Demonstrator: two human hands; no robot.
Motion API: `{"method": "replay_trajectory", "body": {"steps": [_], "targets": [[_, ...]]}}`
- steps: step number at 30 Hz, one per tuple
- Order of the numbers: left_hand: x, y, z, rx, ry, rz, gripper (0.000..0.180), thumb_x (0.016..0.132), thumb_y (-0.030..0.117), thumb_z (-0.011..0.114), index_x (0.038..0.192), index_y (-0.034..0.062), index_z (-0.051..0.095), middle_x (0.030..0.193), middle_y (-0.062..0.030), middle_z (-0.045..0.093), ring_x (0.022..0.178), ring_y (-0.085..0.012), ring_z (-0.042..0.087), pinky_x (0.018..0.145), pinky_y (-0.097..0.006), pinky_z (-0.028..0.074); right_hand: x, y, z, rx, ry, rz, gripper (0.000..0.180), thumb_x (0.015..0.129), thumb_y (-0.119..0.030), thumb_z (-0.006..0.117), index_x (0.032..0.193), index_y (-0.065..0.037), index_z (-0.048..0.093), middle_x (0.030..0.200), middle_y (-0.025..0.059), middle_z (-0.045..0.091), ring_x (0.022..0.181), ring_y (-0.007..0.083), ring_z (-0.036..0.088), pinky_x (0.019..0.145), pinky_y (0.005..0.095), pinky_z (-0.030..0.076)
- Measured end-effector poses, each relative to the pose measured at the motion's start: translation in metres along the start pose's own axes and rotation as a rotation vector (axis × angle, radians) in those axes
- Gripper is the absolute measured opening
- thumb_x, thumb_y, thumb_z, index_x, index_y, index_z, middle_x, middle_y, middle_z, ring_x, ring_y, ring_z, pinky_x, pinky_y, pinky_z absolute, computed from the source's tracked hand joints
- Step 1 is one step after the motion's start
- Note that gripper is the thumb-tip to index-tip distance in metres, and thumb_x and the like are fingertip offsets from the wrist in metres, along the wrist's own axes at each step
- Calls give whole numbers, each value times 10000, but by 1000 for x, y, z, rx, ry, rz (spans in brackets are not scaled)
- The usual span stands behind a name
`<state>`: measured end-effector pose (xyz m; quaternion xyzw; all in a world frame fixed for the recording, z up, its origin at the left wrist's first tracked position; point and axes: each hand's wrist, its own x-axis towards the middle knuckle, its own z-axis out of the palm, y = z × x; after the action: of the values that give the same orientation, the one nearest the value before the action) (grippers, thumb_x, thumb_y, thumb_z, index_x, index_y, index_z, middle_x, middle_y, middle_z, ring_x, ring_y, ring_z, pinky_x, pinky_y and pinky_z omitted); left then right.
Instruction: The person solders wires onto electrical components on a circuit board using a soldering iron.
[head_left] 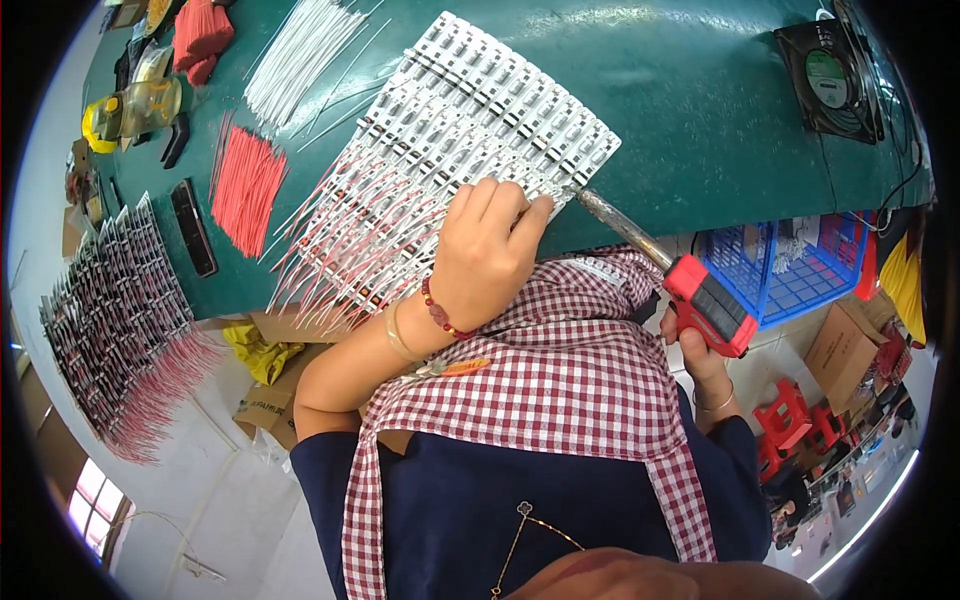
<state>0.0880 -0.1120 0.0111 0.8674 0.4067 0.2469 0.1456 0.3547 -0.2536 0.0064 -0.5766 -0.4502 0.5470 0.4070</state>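
A white panel (470, 110) made of many small circuit boards in rows lies slanted on the green table. Red and white wires (345, 240) stick out from its near-left rows. My left hand (490, 245) rests at the panel's near edge with its fingers bent and pinched together; whatever is between the fingertips is hidden. In my right hand (700, 362) is a soldering iron (705, 305) with a red and black handle. Its long metal barrel points up and left, and the tip reaches the panel's right corner, close to my left fingertips.
Bundles of white wires (300, 65) and red wires (247, 190) lie left of the panel. Wired boards (120, 320) hang at the far left, near a dark phone (194, 228). A fan (830, 80) stands far right; a blue basket (790, 275) sits below the table edge.
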Motion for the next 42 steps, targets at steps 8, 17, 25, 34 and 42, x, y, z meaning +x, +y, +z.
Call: {"method": "replay_trajectory", "body": {"steps": [8, 17, 25, 34, 42], "targets": [[1, 0, 1, -30, -21, -23, 229, 697, -55, 641, 907, 35, 659, 711, -53, 438, 659, -215, 465, 600, -336, 375, 0, 4, 1, -24, -21, -29, 290, 803, -300, 664, 790, -11, 633, 663, 63, 607, 593, 210, 590, 545, 311, 454], [2, 1, 2, -40, -8, -36, 214, 695, -61, 642, 887, 32, 649, 706, -61, 426, 652, -221, 463, 597, -342, 378, -4, -1, -2, -2, -8, -3, 321, 820, -345, 657, 793, -26, 637, 701, 62, 615, 610, 202, 602, 566, 307, 465], [2, 3, -7, 6, -66, -87, 185, 704, -17, 669, 873, 55, 649, 710, -56, 440, 672, -221, 481, 617, -341, 377, 2, -6, 1, 151, -14, 54, 503, 844, -470, 638, 960, 19, 621, 691, 60, 592, 584, 144, 554, 544, 270, 434], [-4, -74, -132, 220, -232, -589, 73, 738, 58, 687, 792, 16, 659, 743, -118, 634, 670, -289, 616, 624, -373, 476, 27, -4, 8, 273, 38, -13, 644, 866, -494, 604, 1176, 48, 449, 608, 70, 502, 487, 140, 481, 490, 284, 428], [52, -177, -57, 540, 154, -331, 156, 758, 218, 715, 762, 76, 651, 776, -86, 619, 829, -281, 611, 694, -402, 453, 59, -19, 28, 285, -22, -197, 589, 904, -480, 541, 1151, 45, 442, 587, 65, 485, 449, 124, 455, 437, 255, 416]]}}
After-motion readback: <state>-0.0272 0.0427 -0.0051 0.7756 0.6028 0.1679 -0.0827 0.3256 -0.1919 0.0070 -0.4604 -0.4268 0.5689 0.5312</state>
